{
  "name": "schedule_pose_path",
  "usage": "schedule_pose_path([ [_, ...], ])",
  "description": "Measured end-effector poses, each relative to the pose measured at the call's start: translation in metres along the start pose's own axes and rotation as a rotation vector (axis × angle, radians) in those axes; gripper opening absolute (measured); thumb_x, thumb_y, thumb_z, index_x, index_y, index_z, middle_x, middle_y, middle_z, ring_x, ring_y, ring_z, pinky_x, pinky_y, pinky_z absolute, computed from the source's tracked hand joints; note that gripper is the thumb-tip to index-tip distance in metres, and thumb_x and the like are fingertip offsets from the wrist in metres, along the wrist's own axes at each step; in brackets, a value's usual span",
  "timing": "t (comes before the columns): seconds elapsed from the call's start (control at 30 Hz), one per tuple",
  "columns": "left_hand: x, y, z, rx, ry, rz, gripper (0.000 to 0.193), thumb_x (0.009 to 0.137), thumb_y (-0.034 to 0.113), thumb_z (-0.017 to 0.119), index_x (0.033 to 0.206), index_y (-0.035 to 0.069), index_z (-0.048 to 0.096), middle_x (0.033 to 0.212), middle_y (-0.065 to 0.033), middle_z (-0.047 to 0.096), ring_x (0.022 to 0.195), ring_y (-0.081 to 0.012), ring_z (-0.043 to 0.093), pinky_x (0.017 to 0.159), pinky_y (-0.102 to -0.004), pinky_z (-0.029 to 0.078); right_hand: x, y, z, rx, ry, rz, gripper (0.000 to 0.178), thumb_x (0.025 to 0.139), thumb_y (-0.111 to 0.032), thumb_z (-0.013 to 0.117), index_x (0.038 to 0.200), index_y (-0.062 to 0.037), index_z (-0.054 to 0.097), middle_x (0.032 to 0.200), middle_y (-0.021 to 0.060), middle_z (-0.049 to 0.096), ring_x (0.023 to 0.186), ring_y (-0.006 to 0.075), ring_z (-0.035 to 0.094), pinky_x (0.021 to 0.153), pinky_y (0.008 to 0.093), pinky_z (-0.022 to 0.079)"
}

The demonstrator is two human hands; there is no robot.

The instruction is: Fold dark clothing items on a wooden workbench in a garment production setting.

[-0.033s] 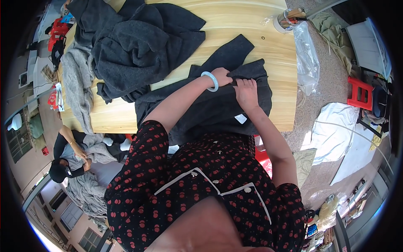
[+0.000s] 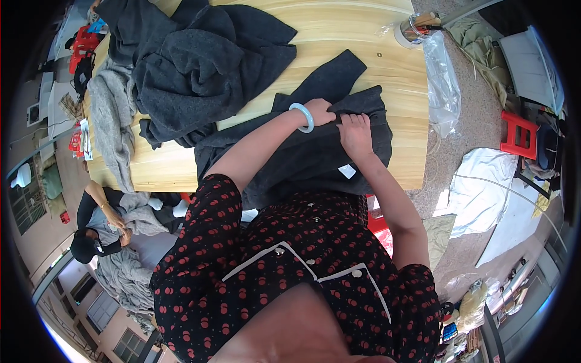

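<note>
A dark charcoal garment (image 2: pixel 290 151) lies across the near edge of the table, one sleeve stretching away toward the back. My left hand (image 2: pixel 317 112), with a pale bangle at the wrist, has its fingers curled closed on the cloth along an edge or seam. Just right of it, my right hand (image 2: pixel 356 134) pinches the same edge, thumb toward the left hand. A small gap separates the two hands. Folds hide the exact fingertip contact. Below the right hand, a small white label (image 2: pixel 347 171) shows on the garment.
More dark garments (image 2: pixel 187 66) are heaped at the table's back left, beside a grey knit piece (image 2: pixel 112 115). A container of tools (image 2: pixel 410 31) stands at the far right corner of the wooden table (image 2: pixel 405 145). A co-worker (image 2: pixel 103 233) sits at lower left. A red stool (image 2: pixel 518 134) is right.
</note>
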State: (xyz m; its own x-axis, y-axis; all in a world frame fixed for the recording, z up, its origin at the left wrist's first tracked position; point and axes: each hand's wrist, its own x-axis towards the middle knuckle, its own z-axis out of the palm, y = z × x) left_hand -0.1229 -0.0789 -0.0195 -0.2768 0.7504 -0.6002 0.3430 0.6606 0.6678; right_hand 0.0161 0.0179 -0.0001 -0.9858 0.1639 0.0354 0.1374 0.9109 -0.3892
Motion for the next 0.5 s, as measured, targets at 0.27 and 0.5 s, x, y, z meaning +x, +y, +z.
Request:
schedule_pose_path([
  [0.27,-0.019,0.002,0.015,0.208,0.191,0.217,0.033,0.067,0.027,0.055,0.08,-0.003,0.058,0.086,-0.0224,0.057,0.085,-0.0339,0.054,0.078,-0.0384,0.043,0.005,0.004,0.0,-0.067,-0.035,-0.099,0.014,0.076,-0.015,0.05,0.083,-0.0035,0.054,0.081,0.0129,0.056,0.084,0.0259,0.052,0.086,0.0379,0.034],
  [0.5,-0.026,0.01,0.027,0.325,0.269,0.194,0.026,0.069,0.018,0.053,0.083,-0.004,0.055,0.089,-0.0197,0.055,0.09,-0.0323,0.051,0.082,-0.0371,0.041,0.004,0.009,-0.001,-0.144,-0.115,-0.178,0.01,0.075,-0.01,0.047,0.078,-0.0043,0.055,0.079,0.0125,0.056,0.084,0.0255,0.052,0.083,0.0354,0.034],
])
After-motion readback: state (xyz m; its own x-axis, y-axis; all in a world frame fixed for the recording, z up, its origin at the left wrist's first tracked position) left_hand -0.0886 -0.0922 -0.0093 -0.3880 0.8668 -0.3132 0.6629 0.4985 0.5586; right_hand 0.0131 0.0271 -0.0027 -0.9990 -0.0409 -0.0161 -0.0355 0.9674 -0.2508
